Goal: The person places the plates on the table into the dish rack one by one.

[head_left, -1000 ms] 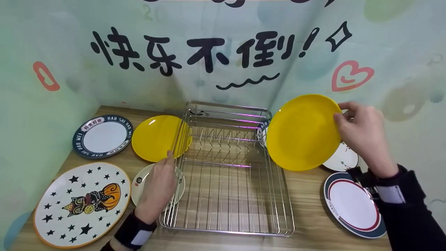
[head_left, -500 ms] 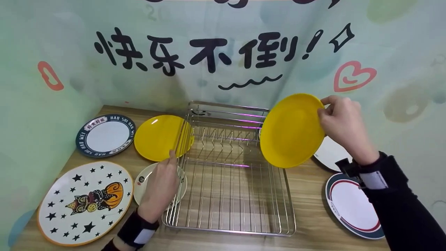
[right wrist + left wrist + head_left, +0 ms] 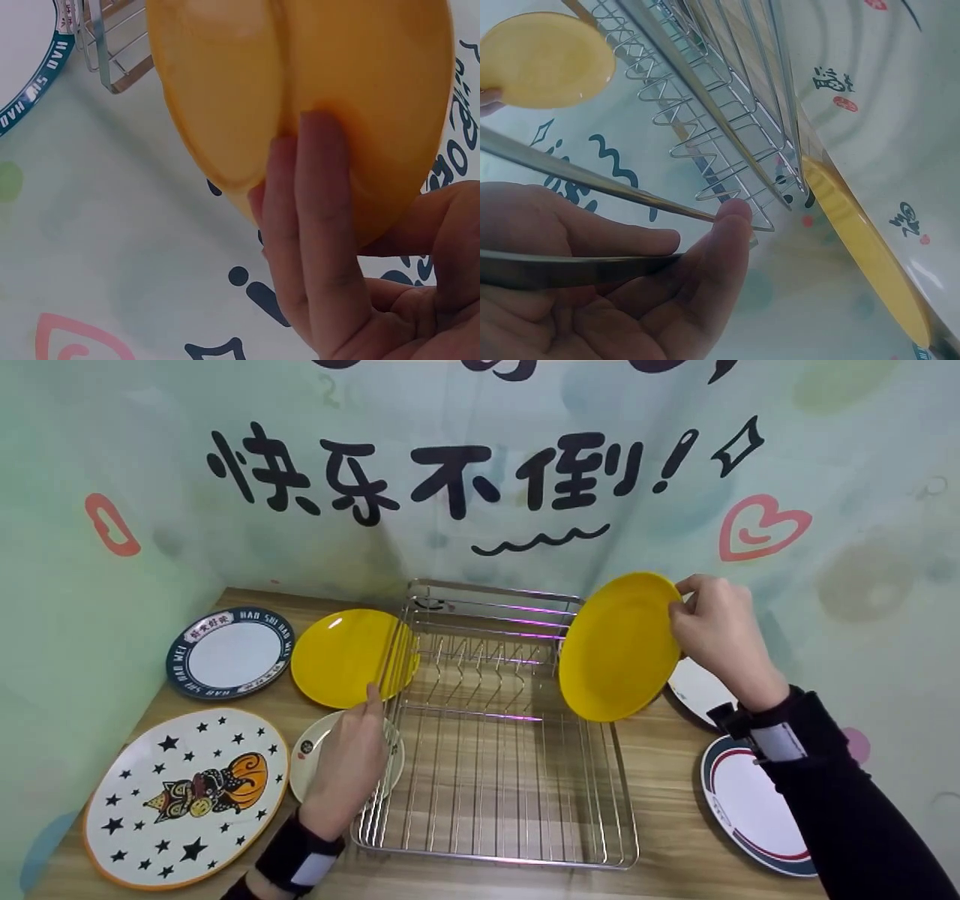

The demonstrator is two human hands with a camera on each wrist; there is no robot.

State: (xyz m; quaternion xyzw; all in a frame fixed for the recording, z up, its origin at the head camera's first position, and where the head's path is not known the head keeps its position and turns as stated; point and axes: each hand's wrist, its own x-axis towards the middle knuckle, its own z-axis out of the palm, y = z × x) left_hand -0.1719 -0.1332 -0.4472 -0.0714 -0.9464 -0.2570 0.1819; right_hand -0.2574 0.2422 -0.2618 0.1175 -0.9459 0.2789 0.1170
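My right hand pinches a round yellow plate at its upper right rim. The plate is held up, steeply tilted, over the right side of a metal wire dish rack. In the right wrist view, the fingers lie against the plate's underside, with the thumb on the other face. My left hand grips the left side rail of the rack; in the left wrist view, thumb and fingers curl about its metal bars. A row of zigzag wire dividers crosses the rack's back part.
Left of the rack lie a second yellow plate, a blue-rimmed plate, a large star-patterned plate and a small pale plate partly under my left hand. To the right are a white plate and a red-ringed plate.
My right hand has carried the yellow plate leftward toward the rack and turned it more edge-on. The left hand keeps its grip on the rack, which has not visibly moved.
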